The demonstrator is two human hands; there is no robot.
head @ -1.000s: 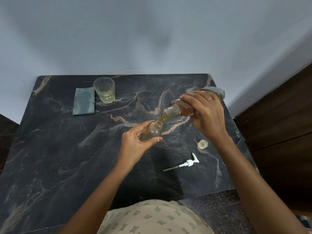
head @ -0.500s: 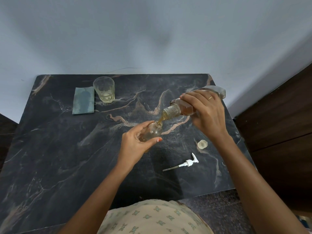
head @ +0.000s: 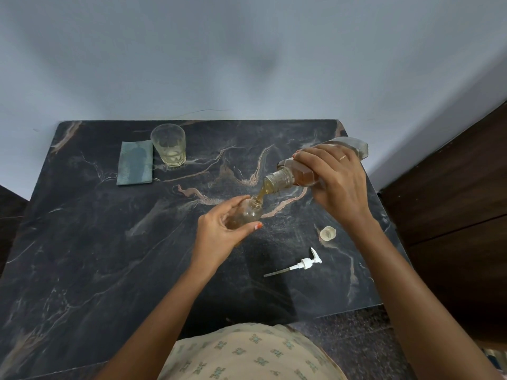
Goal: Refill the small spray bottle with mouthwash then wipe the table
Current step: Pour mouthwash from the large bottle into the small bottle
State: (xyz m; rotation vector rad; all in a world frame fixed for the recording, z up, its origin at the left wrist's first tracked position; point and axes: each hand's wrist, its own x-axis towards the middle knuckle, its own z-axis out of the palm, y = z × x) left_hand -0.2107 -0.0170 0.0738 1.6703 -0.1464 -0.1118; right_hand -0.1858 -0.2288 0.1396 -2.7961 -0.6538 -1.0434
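Near the middle of the counter (head: 82,242) the small spray bottle (head: 248,213) was held by the left hand (head: 219,237), fingers (head: 232,202) and thumb curled round its rounded clear body below the open neck. Whether its base touched the counter could not be told. From its 2 o'clock the right hand (head: 337,182) gripped the mouthwash bottle (head: 301,171) round the waist, tipped nearly flat, and an amber stream (head: 262,192) ran into the neck. The small bottle looked light, hard and smooth, likely slippery if wetted and easy to tip, so a hold low on the body, clear of the narrow mouth, seemed best. The larger bottle looked heavier, its liquid shifting as it tilted. The spray head (head: 306,263) lay at 5 o'clock of the small bottle and a cap (head: 327,233) at 4 o'clock. A glass (head: 168,145) and a cloth (head: 135,163) sat at 10 o'clock.
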